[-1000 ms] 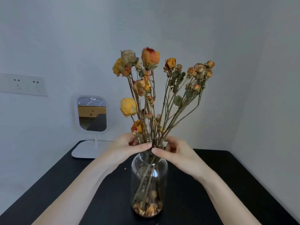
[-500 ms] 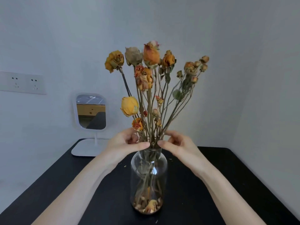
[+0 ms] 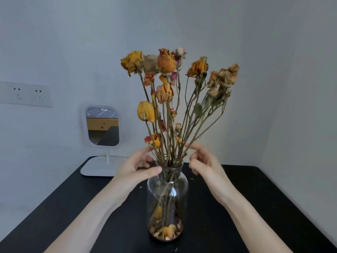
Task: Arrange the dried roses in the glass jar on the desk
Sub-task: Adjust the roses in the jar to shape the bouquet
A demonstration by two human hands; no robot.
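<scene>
Glass jar [image 3: 167,203] stands mid-desk [image 3: 255,198], dried roses [image 3: 169,99] seated in it, stems fanned wider than half a second back. Left hand [image 3: 135,169] and right hand [image 3: 204,163] have released the bunch; fingers [image 3: 151,171] spread and loose, flanking the neck, pinching nothing. Judged: arrangement nearly done, only minor tweaks left.

Soft, dim, even daylight; faint shadows; slight softness; wide-angle bowing at edges
</scene>
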